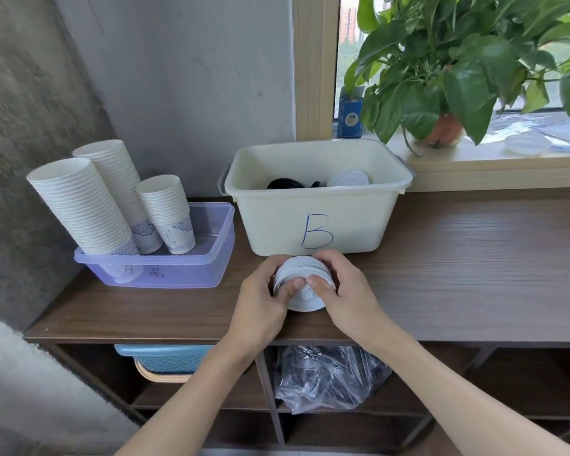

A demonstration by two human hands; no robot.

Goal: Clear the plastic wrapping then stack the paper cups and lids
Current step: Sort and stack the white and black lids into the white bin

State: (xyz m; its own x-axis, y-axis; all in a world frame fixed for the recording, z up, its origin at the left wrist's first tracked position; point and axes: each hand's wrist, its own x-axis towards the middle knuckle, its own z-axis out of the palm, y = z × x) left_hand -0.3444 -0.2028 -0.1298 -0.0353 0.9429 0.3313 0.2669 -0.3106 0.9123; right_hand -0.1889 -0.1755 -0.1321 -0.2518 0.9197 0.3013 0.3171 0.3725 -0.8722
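A stack of white plastic lids [305,271] lies on the dark wooden shelf top, just in front of the cream bin marked "B" [313,222]. My left hand [264,297] grips the stack from the left and my right hand [343,291] grips it from the right, both thumbs pressed on the front lid. Inside the cream bin lie black lids [285,184] and more white lids [348,179]. Three leaning stacks of white paper cups [112,195] stand in a clear purple tub [181,268] at the left.
A crumpled clear plastic bag [329,380] sits in the open compartment below the shelf top. A blue basket [165,360] is in the compartment to its left. A potted plant [448,77] and a blue box [350,116] stand on the windowsill behind the bin.
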